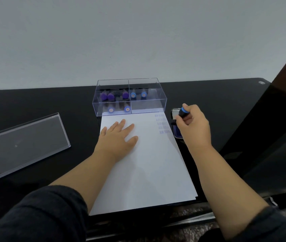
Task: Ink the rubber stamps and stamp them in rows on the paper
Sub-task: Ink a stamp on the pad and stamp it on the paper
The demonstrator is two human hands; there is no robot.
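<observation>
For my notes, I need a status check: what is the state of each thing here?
Left hand: flat, pressing the paper.
Right hand: grips a stamp.
Stamp: over the ink pad.
Ink pad: open.
Paper: five prints at its right edge.
Clear box: uncovered, holding stamps.
Lid: off, lying left.

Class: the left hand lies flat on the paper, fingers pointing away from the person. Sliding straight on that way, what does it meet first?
Probably the clear stamp box at the paper's far edge, directly beyond the left hand.
</observation>
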